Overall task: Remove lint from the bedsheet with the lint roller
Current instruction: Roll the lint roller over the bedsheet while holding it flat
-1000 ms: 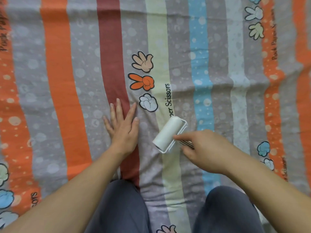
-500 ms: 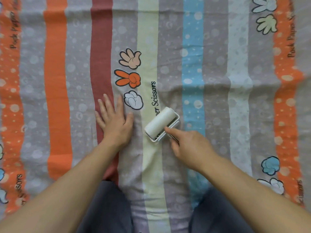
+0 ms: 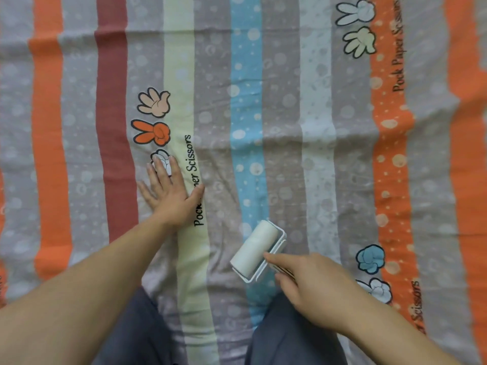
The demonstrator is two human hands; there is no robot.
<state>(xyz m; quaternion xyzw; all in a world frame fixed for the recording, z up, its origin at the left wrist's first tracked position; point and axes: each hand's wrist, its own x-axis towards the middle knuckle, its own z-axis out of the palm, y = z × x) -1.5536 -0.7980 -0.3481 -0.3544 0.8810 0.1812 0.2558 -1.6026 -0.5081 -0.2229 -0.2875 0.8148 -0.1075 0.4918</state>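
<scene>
Gripping the white cylindrical lint roller, the right hand needed even pressure; the left hand, fingers spread, pinned the striped bedsheet at ten o'clock.

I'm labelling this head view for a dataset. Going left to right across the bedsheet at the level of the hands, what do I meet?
Dark red stripe → left hand → lint roller → right hand → blue fist print.

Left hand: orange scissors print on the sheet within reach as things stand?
Probably yes. The left hand lies flat just short of the orange scissors print, with only flat bedsheet between.
</scene>
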